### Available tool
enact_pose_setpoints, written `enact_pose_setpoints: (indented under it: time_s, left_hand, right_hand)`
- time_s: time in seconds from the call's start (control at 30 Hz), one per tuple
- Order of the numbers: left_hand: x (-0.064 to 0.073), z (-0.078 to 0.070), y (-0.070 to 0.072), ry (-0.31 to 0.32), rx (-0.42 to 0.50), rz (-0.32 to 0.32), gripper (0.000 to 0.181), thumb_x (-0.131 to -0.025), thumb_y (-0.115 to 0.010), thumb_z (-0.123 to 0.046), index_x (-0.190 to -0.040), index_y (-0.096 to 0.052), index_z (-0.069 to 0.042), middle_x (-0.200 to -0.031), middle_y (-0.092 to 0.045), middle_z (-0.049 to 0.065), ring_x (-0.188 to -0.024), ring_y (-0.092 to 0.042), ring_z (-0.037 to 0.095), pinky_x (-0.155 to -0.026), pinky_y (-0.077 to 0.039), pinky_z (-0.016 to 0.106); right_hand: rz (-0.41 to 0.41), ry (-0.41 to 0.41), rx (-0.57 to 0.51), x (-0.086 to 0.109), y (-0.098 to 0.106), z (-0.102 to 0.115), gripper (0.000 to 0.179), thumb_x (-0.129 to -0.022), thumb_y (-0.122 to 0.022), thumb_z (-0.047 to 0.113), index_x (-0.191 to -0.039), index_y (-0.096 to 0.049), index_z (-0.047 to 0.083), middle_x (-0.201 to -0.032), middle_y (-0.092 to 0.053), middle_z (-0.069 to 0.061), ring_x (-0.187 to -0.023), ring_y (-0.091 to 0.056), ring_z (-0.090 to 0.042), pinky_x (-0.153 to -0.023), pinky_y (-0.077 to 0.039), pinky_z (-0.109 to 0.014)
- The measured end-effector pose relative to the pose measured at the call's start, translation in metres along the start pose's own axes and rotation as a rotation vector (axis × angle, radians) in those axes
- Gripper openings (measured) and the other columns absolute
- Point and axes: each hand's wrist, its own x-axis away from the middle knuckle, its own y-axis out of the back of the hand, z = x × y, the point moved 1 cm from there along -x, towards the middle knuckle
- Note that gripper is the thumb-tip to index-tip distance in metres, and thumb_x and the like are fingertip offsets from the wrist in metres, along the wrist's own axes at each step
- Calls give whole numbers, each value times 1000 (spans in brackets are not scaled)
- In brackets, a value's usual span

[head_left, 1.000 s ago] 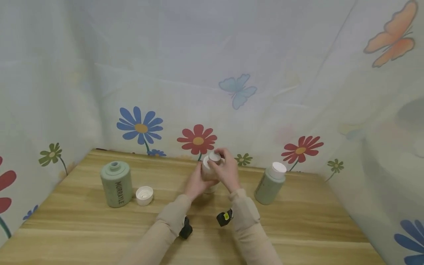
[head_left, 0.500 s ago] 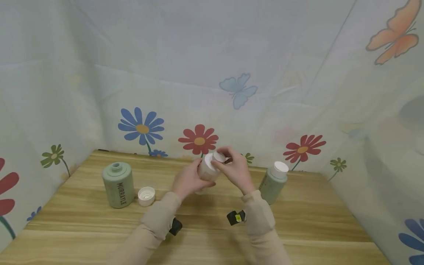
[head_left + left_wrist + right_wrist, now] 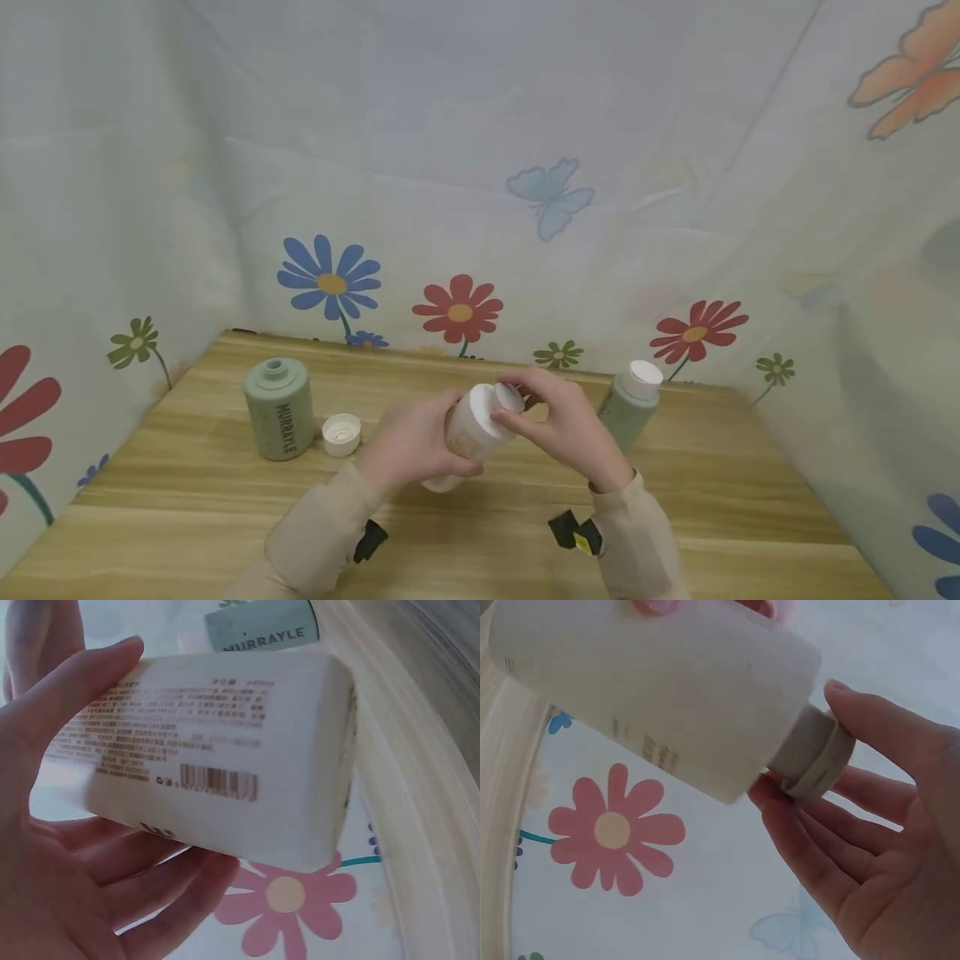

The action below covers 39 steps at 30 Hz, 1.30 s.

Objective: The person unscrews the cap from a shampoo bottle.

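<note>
A white bottle (image 3: 468, 429) leans to the right above the table in the head view, its bottom toward the lower left. My left hand (image 3: 408, 442) grips its body, thumb on one side and fingers round the other. Printed text and a barcode show on the bottle (image 3: 217, 750) in the left wrist view. At the top end, my right hand (image 3: 566, 425) pinches the bottle's round cap (image 3: 510, 397) between thumb and fingertips. In the right wrist view the cap (image 3: 814, 754) sits on the bottle's neck, and a slit runs along its side.
On the left of the wooden table (image 3: 187, 508) stands a green bottle (image 3: 279, 417) with a bare neck. Beside it lies a white cap (image 3: 341, 435). A second green bottle (image 3: 628, 412), white-capped, stands behind my right hand. A flowered cloth (image 3: 450, 208) hangs behind.
Both hands have come lower and nearer with the white bottle, which has tipped further to the right. My right hand has stayed on its cap and swung round to the right.
</note>
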Motion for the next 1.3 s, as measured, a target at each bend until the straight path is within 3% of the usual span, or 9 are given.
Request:
enact_pose_setpoints:
  time_s: [0.23, 0.47, 0.87, 1.1, 1.3]
  left_hand:
    - [27, -7, 5, -7, -19, 64, 65, -59, -88, -37, -113, -61, -12, -97, -70, 0, -79, -62, 12, -69, -53, 34]
    - [41, -11, 5, -56, -121, 55, 71, -55, -88, -38, -115, -60, -14, -93, -72, 1, -75, -63, 13, -62, -50, 35]
    - [46, -11, 5, -56, -113, 71, 77, -54, -89, -39, -120, -59, -11, -92, -72, 4, -74, -64, 17, -59, -50, 37]
    - [45, -7, 3, -52, -104, 77, 76, -55, -89, -36, -120, -60, -11, -93, -72, 5, -75, -65, 18, -61, -51, 39]
    - [44, -3, 5, -88, -125, 93, 71, -54, -89, -35, -115, -60, -14, -92, -72, 2, -73, -64, 16, -59, -49, 35]
  right_hand:
    - [84, 129, 50, 19, 0, 14, 38, -83, -75, 25, -118, -66, 11, -104, -70, 3, -87, -62, -5, -78, -54, -24]
    - [85, 189, 72, 38, -5, 17, 38, -84, -74, 25, -118, -65, 10, -102, -68, 3, -86, -62, -5, -77, -55, -23]
    - [66, 246, 98, 43, -10, 15, 38, -85, -72, 27, -117, -63, 10, -101, -66, 4, -86, -62, -4, -76, -54, -20]
    - [22, 366, 166, 42, -12, 11, 39, -83, -75, 25, -117, -64, 9, -104, -66, 3, -87, -64, -5, -76, -53, -18]
    - [78, 496, 191, 41, -9, 10, 43, -78, -80, 13, -117, -63, 11, -113, -64, 0, -99, -64, -11, -85, -53, -18]
